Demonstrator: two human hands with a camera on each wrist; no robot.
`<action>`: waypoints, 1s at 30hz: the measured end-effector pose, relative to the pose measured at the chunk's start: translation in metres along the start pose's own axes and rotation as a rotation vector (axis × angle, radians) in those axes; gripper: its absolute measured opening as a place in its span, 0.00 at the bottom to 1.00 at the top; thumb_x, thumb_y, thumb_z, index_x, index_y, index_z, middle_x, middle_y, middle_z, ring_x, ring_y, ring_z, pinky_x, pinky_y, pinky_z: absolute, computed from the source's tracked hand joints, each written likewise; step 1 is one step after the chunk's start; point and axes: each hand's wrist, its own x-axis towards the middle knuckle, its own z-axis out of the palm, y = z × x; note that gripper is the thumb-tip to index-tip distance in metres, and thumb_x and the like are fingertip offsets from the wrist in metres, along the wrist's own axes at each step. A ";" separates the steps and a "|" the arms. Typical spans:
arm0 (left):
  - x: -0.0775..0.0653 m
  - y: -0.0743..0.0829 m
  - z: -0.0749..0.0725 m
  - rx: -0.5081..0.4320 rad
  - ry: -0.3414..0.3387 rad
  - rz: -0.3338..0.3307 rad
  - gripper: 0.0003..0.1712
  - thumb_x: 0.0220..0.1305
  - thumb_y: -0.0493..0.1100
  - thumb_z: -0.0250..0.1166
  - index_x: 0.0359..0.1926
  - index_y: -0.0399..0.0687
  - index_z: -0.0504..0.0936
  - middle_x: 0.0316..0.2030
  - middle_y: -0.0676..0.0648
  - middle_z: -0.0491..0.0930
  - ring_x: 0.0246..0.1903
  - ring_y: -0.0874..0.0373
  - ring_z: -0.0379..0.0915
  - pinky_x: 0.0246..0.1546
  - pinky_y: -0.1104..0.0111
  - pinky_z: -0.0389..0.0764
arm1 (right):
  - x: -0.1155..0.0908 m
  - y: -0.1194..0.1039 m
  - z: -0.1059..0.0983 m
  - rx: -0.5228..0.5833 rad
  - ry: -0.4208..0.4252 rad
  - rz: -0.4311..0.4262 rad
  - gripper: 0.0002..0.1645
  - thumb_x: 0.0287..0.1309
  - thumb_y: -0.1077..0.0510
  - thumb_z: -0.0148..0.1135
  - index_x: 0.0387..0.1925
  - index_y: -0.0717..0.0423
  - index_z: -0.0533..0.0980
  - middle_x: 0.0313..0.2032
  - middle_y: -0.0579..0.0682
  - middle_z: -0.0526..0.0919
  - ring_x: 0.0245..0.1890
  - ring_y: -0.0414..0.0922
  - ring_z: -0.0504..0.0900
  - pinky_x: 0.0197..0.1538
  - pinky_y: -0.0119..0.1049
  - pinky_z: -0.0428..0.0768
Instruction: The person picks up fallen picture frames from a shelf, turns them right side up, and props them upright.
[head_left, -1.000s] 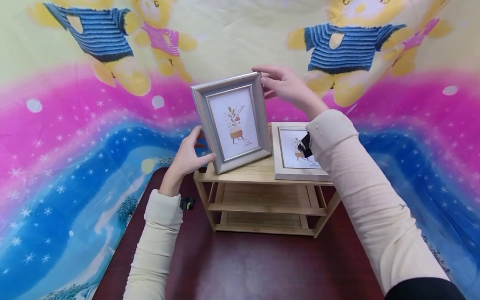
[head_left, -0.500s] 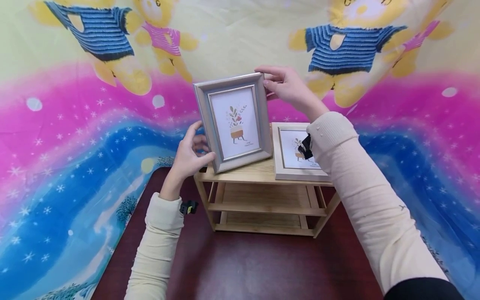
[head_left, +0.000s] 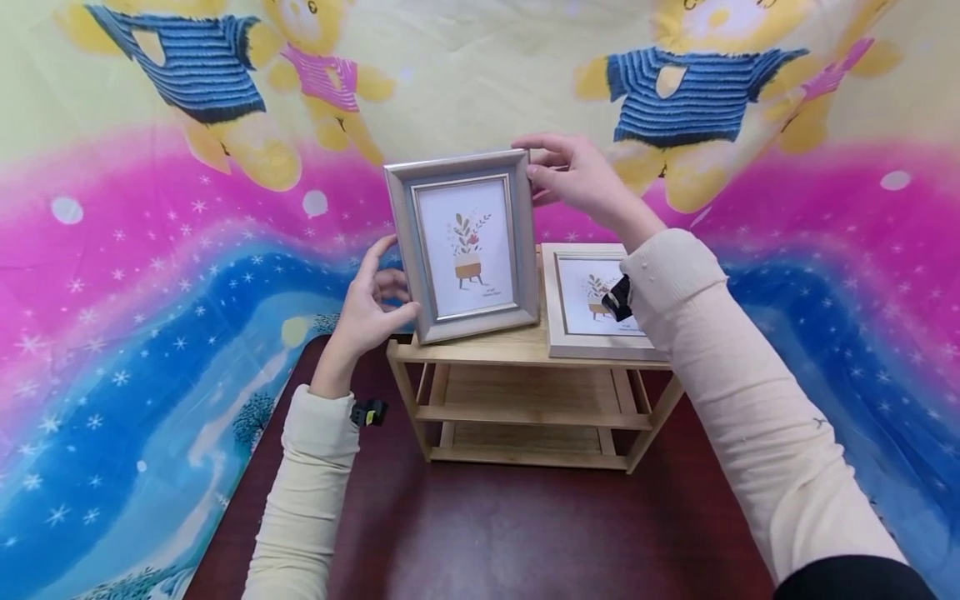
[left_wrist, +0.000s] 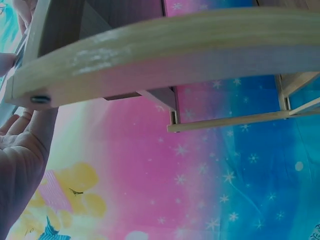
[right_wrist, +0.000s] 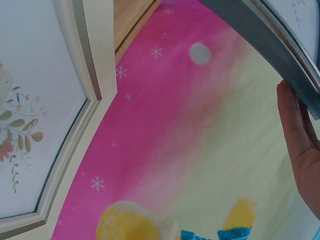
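A silver-grey picture frame (head_left: 468, 250) with a potted-plant print stands tilted on the left part of a wooden rack's top (head_left: 487, 347). My left hand (head_left: 366, 304) holds its lower left edge, thumb in front and fingers toward the back. At the upper right corner, my right hand (head_left: 573, 177) grips the frame, fingers over the top edge. The right wrist view shows this hand (right_wrist: 306, 155) against the grey frame (right_wrist: 267, 42). To the right, a cream picture frame (head_left: 558, 329) with a similar print lies face up on the rack, partly behind my right sleeve.
The rack has two lower shelves (head_left: 532, 392) and stands on a dark red table (head_left: 510, 533). A curtain (head_left: 480, 92) printed with bears and snowflakes hangs close behind. The rack's curved wooden rail (left_wrist: 185, 60) crosses the left wrist view.
The grey frame has turned slightly more upright. My left hand has moved a little up its left edge, and my right hand has shifted slightly right with the corner.
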 end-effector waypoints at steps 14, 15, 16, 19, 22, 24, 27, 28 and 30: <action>-0.001 -0.005 -0.002 -0.034 0.000 0.036 0.46 0.49 0.26 0.61 0.68 0.49 0.55 0.34 0.36 0.77 0.30 0.55 0.75 0.30 0.69 0.80 | -0.016 -0.007 -0.005 -0.070 0.012 0.021 0.22 0.62 0.63 0.51 0.58 0.56 0.67 0.47 0.63 0.77 0.34 0.46 0.82 0.39 0.38 0.80; -0.001 -0.005 -0.002 -0.029 -0.001 0.035 0.45 0.49 0.26 0.61 0.68 0.50 0.56 0.35 0.36 0.77 0.30 0.54 0.75 0.30 0.69 0.80 | -0.017 -0.007 -0.005 -0.074 0.013 0.018 0.22 0.62 0.63 0.51 0.58 0.57 0.66 0.47 0.63 0.77 0.34 0.46 0.82 0.39 0.37 0.80; -0.002 -0.005 -0.003 -0.023 0.000 0.034 0.45 0.50 0.27 0.61 0.68 0.50 0.56 0.35 0.36 0.77 0.30 0.54 0.75 0.29 0.69 0.79 | -0.018 -0.008 -0.004 -0.073 0.016 0.014 0.22 0.62 0.64 0.51 0.58 0.57 0.66 0.47 0.64 0.77 0.33 0.46 0.82 0.38 0.37 0.80; -0.003 -0.004 -0.004 0.001 0.001 0.031 0.44 0.50 0.27 0.61 0.68 0.51 0.56 0.36 0.36 0.78 0.31 0.54 0.75 0.29 0.70 0.79 | -0.022 -0.008 -0.004 -0.082 0.026 0.010 0.21 0.61 0.63 0.52 0.56 0.58 0.66 0.45 0.63 0.77 0.33 0.46 0.82 0.38 0.36 0.80; -0.004 -0.003 -0.005 0.025 0.001 0.024 0.44 0.51 0.28 0.61 0.68 0.51 0.56 0.38 0.36 0.78 0.32 0.55 0.76 0.29 0.71 0.78 | -0.025 -0.009 -0.003 -0.077 0.042 0.018 0.19 0.61 0.63 0.52 0.54 0.57 0.65 0.43 0.62 0.78 0.34 0.46 0.82 0.38 0.36 0.80; -0.005 -0.002 -0.006 0.029 0.002 0.018 0.44 0.51 0.27 0.61 0.68 0.51 0.56 0.39 0.36 0.78 0.33 0.56 0.76 0.30 0.71 0.78 | -0.027 -0.009 -0.002 -0.069 0.050 0.021 0.18 0.61 0.62 0.53 0.53 0.57 0.65 0.43 0.62 0.78 0.34 0.47 0.82 0.38 0.36 0.80; -0.007 0.003 -0.006 0.043 0.003 0.011 0.43 0.51 0.27 0.61 0.68 0.48 0.56 0.40 0.35 0.78 0.33 0.58 0.75 0.30 0.72 0.78 | -0.029 -0.010 -0.001 -0.053 0.061 0.019 0.18 0.60 0.62 0.54 0.52 0.57 0.66 0.41 0.61 0.78 0.34 0.47 0.81 0.38 0.37 0.80; -0.008 0.007 -0.006 0.047 0.002 0.012 0.43 0.51 0.26 0.61 0.68 0.46 0.56 0.39 0.34 0.78 0.33 0.58 0.75 0.30 0.72 0.78 | -0.030 -0.009 0.000 -0.049 0.064 0.015 0.18 0.60 0.63 0.54 0.52 0.57 0.66 0.41 0.61 0.78 0.34 0.47 0.82 0.37 0.37 0.80; -0.010 0.016 -0.006 0.054 0.001 0.008 0.42 0.50 0.25 0.60 0.67 0.41 0.56 0.39 0.32 0.77 0.32 0.61 0.75 0.29 0.74 0.78 | -0.031 -0.009 0.001 -0.043 0.065 0.009 0.18 0.59 0.63 0.55 0.51 0.57 0.66 0.40 0.61 0.78 0.33 0.48 0.82 0.37 0.37 0.80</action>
